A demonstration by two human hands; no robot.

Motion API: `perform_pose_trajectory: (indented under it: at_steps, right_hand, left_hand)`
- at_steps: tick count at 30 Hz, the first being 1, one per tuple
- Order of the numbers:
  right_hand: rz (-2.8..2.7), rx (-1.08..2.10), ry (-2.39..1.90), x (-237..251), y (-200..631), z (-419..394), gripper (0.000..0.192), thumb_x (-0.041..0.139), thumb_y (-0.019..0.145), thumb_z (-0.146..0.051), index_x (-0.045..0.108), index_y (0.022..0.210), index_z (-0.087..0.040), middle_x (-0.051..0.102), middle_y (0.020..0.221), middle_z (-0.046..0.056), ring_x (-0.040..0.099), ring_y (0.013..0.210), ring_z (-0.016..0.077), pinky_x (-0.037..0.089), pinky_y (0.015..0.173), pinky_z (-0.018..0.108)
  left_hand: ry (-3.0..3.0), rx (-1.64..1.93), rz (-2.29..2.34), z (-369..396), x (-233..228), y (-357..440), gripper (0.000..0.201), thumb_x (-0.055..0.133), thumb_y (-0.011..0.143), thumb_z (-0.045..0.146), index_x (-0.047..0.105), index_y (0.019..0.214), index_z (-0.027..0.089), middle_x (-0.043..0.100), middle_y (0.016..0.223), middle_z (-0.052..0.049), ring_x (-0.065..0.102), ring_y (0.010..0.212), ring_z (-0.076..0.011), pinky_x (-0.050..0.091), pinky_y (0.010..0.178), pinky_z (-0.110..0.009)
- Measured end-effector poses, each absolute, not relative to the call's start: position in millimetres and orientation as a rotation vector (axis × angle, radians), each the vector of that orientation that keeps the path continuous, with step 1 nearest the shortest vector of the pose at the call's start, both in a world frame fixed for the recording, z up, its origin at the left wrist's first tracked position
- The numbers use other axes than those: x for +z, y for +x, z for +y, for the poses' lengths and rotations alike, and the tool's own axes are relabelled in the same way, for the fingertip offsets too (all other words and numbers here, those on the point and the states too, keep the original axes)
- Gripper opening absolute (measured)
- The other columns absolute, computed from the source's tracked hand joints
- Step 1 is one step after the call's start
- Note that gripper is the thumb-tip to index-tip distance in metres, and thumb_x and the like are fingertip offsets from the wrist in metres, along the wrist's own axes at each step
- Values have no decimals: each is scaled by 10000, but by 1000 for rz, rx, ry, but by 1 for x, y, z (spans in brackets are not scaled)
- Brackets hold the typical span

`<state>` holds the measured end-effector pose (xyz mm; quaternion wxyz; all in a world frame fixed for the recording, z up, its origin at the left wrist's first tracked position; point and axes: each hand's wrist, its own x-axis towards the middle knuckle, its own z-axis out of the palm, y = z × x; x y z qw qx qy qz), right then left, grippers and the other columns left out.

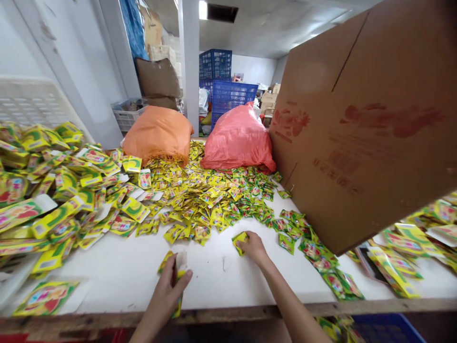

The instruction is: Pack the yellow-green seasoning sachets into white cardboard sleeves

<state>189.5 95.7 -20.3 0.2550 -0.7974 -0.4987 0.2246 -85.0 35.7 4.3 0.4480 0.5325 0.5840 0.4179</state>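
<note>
Cardboard fills the upper right of my view: a big brown carton (364, 124) is tilting over the counter (135, 271), its lower corner hanging just above green sachets. Behind it, at the far end, an orange sack (159, 133) and a pink sack (238, 138) are sitting side by side, with blue crates (228, 93) stacking up beyond them. I am seeing a wide heap of small yellow sachets (200, 195) spreading across the middle of the counter, larger yellow and green packs (64, 190) piling at the left, and a trail of green sachets (314, 247) running along the right under the carton. A bare white stretch of counter is lying nearest me, and both hands are working there. The left hand (167, 297) is gripping a small stack of sachets (178, 269) upright near the front edge, thumb on one side and fingers (183, 278) pressing on the other. The right hand (254, 247) is reaching farther out, its fingers closing on a single yellow sachet (240, 240) that is resting on the counter at the near edge of the heap.
</note>
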Motion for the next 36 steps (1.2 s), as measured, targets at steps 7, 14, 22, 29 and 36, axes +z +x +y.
perform_pose_trajectory:
  at_steps: [7,14,22,29,36]
  right_hand:
    - [-1423,766,-1713,10,144,47,258,433,822,-441,476,892,-196,580,683,-7,548,594,145,422,522,225]
    - [-1544,581,-1620,29,88,32,155,374,884,-348,429,935,-213,562,725,1,559,627,168,402,552,245]
    - [-1975,407,-1672,33,100,34,86,374,850,-206,434,791,-228,528,806,16,569,700,175,398,596,255]
    - [-2021,403,-1669,32,89,39,78,408,837,-186,477,826,-219,544,855,28,572,733,182,411,626,264]
    - [-1631,561,-1519,14,76,33,200,514,817,-253,460,1006,-216,576,944,35,564,822,178,441,732,287]
  left_hand:
    - [1714,840,1686,36,9,-46,594,665,613,408,451,1106,154,621,874,-72,592,823,-257,457,753,-372]
    - [1930,933,1661,28,-10,-27,494,568,713,229,406,1172,139,569,1095,-131,549,992,-254,428,854,-375]
    - [1931,950,1649,28,-13,-29,463,557,729,241,414,1161,155,569,1078,-123,544,1010,-268,426,859,-394]
    - [2047,931,1599,27,-14,-27,391,529,724,182,473,1109,143,592,998,-118,552,948,-272,438,813,-397]
    - [1832,1038,1650,29,-11,-30,409,553,724,212,452,1112,130,585,1003,-127,557,952,-270,443,806,-396]
